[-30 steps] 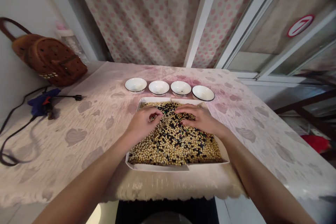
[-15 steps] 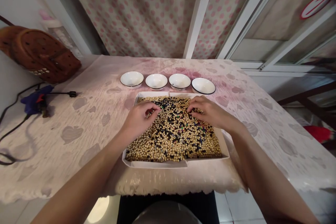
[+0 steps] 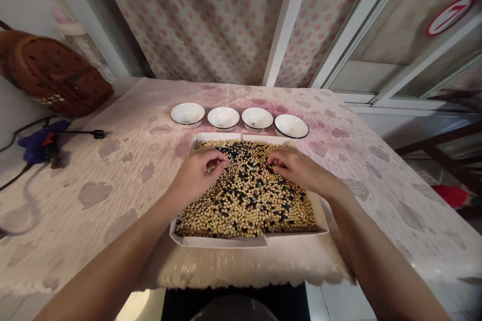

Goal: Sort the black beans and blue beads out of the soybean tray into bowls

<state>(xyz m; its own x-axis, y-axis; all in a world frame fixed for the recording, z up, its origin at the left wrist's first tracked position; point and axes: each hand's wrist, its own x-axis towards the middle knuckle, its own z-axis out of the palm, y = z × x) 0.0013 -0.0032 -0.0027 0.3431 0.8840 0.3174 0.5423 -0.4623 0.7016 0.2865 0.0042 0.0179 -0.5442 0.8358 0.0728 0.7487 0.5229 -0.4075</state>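
Observation:
A shallow white cardboard tray (image 3: 222, 242) lies near the table's front edge, full of small round beads (image 3: 241, 205). Most beads are tan, many are black, and a few are green, red or blue. Over the tray's left part is my left hand (image 3: 198, 173), its thumb and index fingertips pinched together; whatever is between them is too small to see. My right hand (image 3: 297, 166) rests over the upper right of the tray, fingers curled towards the thumb just at the beads. I cannot make out what its fingertips hold.
Several white dark-rimmed bowls stand in a row behind the tray; a tiny dark bead lies in the third bowl (image 3: 257, 116). At left are a blue glue gun (image 3: 41, 143) with its cable and a brown backpack (image 3: 56, 75). A patterned cloth (image 3: 143, 195) covers the table.
The view has shifted slightly. My right hand's fingers have drawn closer together over the beads. My left hand keeps its pinch in nearly the same spot.

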